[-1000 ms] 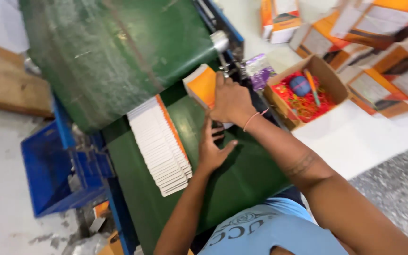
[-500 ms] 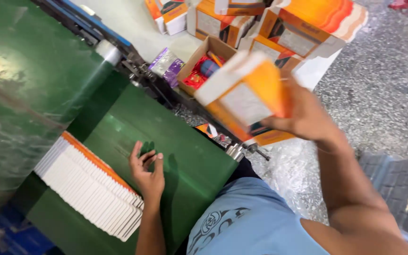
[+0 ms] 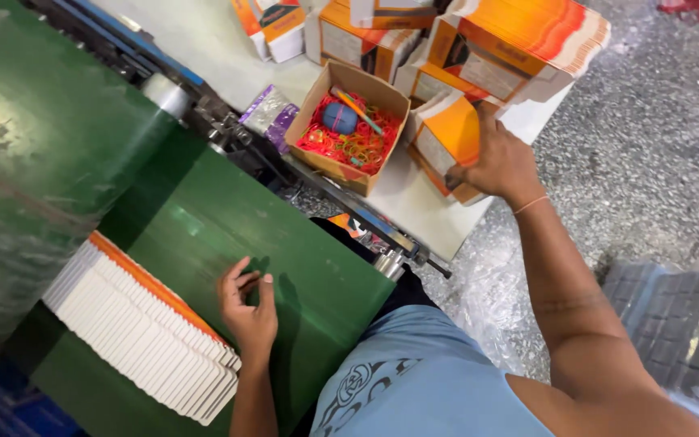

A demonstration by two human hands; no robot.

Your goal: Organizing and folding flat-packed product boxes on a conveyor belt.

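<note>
Green conveyor belt [image 3: 204,218] carries a shingled row of flat white cartons [image 3: 139,332]; left hand [image 3: 248,311], fingers loosely curled and empty, rests beside it. Right hand [image 3: 499,166] grips an orange carton bundle [image 3: 446,137] at the white desk [image 3: 414,206], near stacked bundles [image 3: 519,44].

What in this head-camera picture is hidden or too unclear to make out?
- Right hand: its fingertips are hidden behind the orange and white carton bundle, so the grip is unclear.
- Fanned row of flat cartons: their faces are overlapped.
- Brown box: the blue object among the rubber bands is too small to identify.
- Green belt: cut off at the left edge.
</note>
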